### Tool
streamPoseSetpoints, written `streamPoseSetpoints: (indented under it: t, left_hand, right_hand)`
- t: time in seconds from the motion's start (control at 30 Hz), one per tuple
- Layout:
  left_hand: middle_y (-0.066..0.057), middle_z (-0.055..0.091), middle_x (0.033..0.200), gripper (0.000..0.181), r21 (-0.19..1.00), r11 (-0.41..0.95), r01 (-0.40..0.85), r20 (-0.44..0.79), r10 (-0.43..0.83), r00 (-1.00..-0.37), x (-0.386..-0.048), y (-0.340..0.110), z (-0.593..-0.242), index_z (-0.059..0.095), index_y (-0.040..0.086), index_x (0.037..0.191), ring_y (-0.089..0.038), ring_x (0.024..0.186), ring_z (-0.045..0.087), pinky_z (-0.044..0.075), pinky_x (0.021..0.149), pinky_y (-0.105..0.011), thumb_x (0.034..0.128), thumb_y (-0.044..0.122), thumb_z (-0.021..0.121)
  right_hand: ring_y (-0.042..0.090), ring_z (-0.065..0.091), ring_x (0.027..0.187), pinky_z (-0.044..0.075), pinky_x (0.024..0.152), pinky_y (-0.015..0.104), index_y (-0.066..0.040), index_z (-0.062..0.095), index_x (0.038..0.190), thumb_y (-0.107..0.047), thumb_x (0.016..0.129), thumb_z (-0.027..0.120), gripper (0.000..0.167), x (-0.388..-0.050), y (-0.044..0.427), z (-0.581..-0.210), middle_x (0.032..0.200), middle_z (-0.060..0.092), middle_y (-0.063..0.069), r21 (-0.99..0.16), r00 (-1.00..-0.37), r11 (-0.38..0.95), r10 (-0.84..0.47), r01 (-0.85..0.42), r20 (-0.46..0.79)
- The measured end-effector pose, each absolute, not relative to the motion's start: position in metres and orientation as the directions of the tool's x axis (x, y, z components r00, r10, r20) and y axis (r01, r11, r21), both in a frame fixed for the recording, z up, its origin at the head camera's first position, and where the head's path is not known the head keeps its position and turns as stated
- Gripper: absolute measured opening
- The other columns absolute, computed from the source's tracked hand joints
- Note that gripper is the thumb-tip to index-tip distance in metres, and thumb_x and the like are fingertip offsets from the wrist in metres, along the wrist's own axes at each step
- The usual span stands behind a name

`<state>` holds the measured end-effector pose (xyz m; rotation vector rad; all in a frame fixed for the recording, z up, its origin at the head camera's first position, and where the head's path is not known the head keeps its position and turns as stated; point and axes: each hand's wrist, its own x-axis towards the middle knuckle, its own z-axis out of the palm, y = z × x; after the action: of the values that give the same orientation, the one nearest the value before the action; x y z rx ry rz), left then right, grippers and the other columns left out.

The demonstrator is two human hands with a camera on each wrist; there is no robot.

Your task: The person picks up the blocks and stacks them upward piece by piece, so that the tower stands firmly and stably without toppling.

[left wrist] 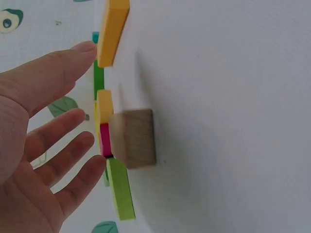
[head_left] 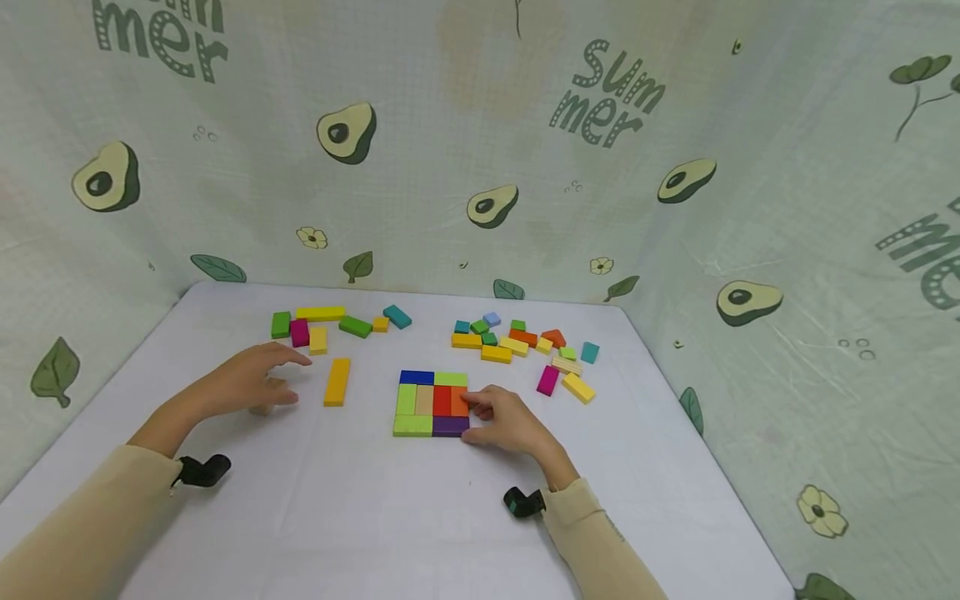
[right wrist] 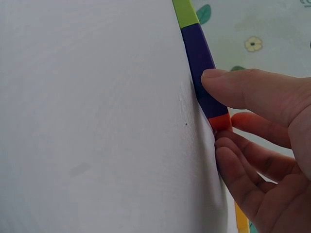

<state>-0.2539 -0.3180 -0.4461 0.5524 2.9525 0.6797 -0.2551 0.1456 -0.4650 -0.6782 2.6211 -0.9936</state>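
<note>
Blocks lie fitted together in a flat square in the head view, among them a blue block point(head_left: 417, 377), a red block point(head_left: 442, 401), an orange block point(head_left: 458, 402) and a purple block point(head_left: 450, 427). My right hand point(head_left: 508, 421) is at the square's right edge. Its thumb touches the purple block point(right wrist: 198, 63), and the index fingertip is at the orange block point(right wrist: 219, 122). To the left, my left hand point(head_left: 247, 379) hovers with fingers spread, holding nothing. Close to it stands a plain wooden block point(left wrist: 133, 138), mostly hidden in the head view. A long yellow-orange block point(head_left: 337, 382) lies right of that hand.
Behind the left hand lie loose blocks, including a green block point(head_left: 281, 325), a magenta block point(head_left: 299, 333) and a yellow block point(head_left: 320, 314). Several more, among them an orange-red triangle point(head_left: 553, 337), are scattered at the back right. Patterned cloth point(head_left: 420, 250) surrounds the white table point(head_left: 360, 525).
</note>
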Motion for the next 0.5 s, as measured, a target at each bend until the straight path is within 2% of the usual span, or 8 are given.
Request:
streamPoseSetpoints:
  t: [0.27,0.5]
  left_hand:
    - [-0.025,0.059,0.144,0.061,0.451,0.833,0.321,-0.025,0.372,-0.928,-0.238,-0.343,-0.455,0.069,0.012,0.139,-0.051,0.134,0.05,0.048,0.105,-0.07,0.0858,0.033,0.09]
    - [-0.023,0.06,0.141,0.075,0.493,0.82,0.292,-0.041,0.357,-0.933,-0.232,-0.353,-0.457,0.056,0.002,0.15,-0.037,0.119,0.061,0.055,0.1,-0.062,0.0872,0.028,0.089]
  right_hand:
    - [0.018,0.062,0.111,0.058,0.101,0.038,-0.013,0.063,0.149,-0.026,0.09,0.088,0.065,-0.256,0.147,-0.466,0.121,0.066,0.0,-0.682,-0.856,0.648,-0.512,-0.338,-0.062]
    - [0.018,0.062,0.111,0.058,0.101,0.038,-0.014,0.063,0.149,-0.026,0.09,0.088,0.065,-0.256,0.147,-0.467,0.121,0.066,0.0,-0.681,-0.856,0.65,-0.512,-0.337,-0.066]
